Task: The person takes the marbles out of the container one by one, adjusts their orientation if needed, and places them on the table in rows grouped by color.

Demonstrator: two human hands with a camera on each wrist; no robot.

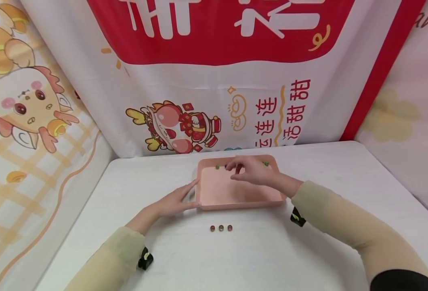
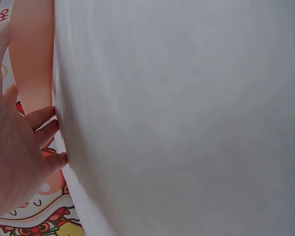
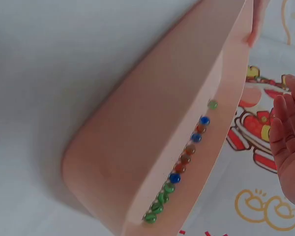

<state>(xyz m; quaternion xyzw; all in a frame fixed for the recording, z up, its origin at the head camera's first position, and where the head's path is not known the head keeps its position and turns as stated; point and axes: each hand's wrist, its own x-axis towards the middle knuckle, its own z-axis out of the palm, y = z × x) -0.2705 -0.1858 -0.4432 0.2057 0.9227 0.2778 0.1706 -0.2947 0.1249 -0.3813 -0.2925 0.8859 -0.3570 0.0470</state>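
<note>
A pink rectangular tray (image 1: 243, 205) sits on the white table. My left hand (image 1: 174, 200) rests against its left side, fingers fairly straight along the wall and thumb at the near left corner. Over the tray hovers my right hand (image 1: 254, 169), its fingers loosely bent with a gap to the thumb and nothing seen between them. The right wrist view shows a row of glass marbles (image 3: 185, 158) along one tray wall, in green, blue and reddish brown. One green marble (image 3: 213, 104) lies slightly apart at the row's end. In the head view my right hand covers part of this row.
Three reddish-brown marbles (image 1: 221, 228) lie side by side on the table (image 1: 206, 262) in front of the tray. Behind the tray hangs a white and red printed cloth (image 1: 214, 81). Another printed cloth (image 1: 21, 161) bounds the left side.
</note>
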